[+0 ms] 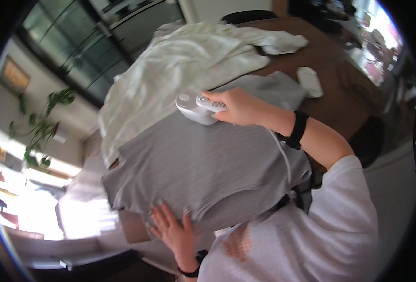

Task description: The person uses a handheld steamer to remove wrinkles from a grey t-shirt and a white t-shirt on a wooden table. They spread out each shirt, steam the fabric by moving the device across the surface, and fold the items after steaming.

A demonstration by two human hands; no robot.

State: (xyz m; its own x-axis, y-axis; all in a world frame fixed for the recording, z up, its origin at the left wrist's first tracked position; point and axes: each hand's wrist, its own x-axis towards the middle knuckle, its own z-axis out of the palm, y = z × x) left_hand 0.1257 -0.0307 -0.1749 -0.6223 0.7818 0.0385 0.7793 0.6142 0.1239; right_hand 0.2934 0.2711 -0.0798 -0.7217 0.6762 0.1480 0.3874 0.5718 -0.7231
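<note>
A grey short-sleeved T-shirt (201,158) lies spread out, its neckline towards me. My right hand (234,105) is closed around the handle of a white handheld garment steamer (197,111), which rests on the far part of the shirt. A white cord (282,151) hangs down below my right wrist. My left hand (172,225) lies with fingers spread on the shirt's near edge, left of the neckline, and holds nothing. Beyond the T-shirt, a pale patterned cloth garment (180,63) lies loosely wrinkled, partly beside it.
The garments lie on a dark wooden table (334,70). On its right part is a white oblong object (309,81). A black chair back (248,16) stands at the far edge. Potted plant leaves (39,130) hang at the left, near a dark-framed glass door (84,53).
</note>
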